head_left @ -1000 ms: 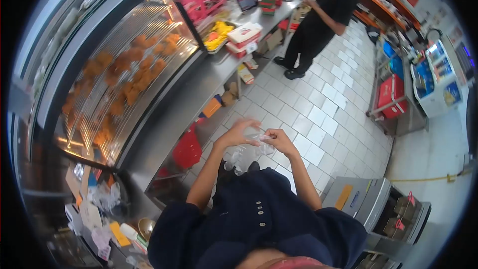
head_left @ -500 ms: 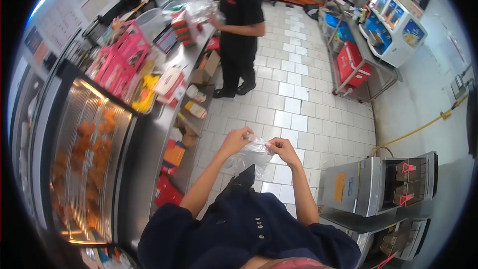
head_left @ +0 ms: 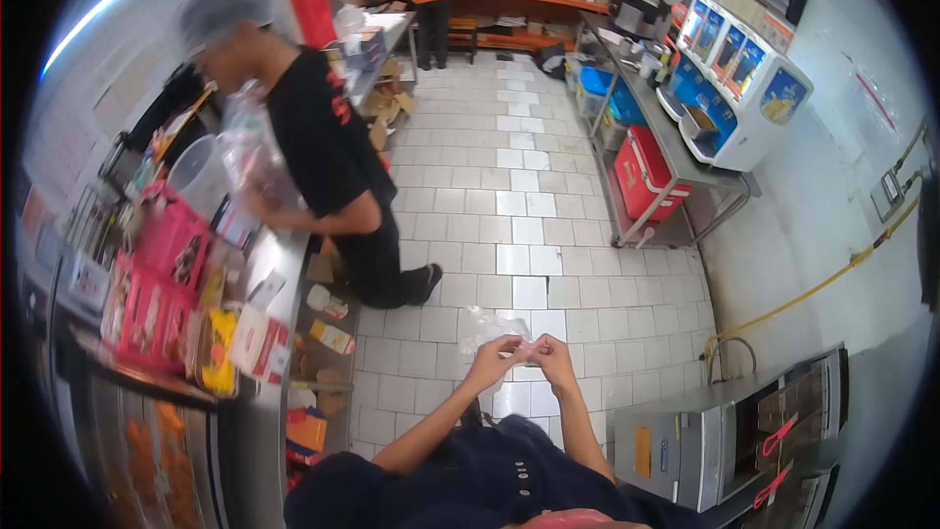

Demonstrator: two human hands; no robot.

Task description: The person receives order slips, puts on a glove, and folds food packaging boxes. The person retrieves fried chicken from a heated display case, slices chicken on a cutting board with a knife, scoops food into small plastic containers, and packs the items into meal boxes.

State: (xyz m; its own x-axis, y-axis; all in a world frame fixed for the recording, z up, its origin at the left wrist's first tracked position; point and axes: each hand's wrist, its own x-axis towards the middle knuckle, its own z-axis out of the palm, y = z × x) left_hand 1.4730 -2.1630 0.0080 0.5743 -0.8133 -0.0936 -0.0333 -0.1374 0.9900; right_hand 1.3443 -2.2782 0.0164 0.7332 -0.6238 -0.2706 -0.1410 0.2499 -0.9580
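Observation:
A clear plastic bag (head_left: 485, 325) hangs in front of me above the tiled floor. My left hand (head_left: 496, 362) is closed, with its fingers pinching the gathered edge of the bag. Right beside it, my right hand (head_left: 552, 360) pinches the same edge between thumb and fingers. The two hands almost touch. Most of the bag spreads out beyond my left hand, thin and crumpled.
At the left counter (head_left: 277, 257) leans a co-worker in black (head_left: 328, 118), holding clear plastic. Pink baskets (head_left: 147, 318) stand there, near a lit food warmer (head_left: 147, 451). Fryers (head_left: 685, 451) are at my right; further off stand a red cooler (head_left: 646, 171) and a drinks dispenser (head_left: 739, 78).
My hands have come closer together, bunching the bag's edge. The view has tilted up. The co-worker in black now leans over the left counter, and a person in orange shows at the back.

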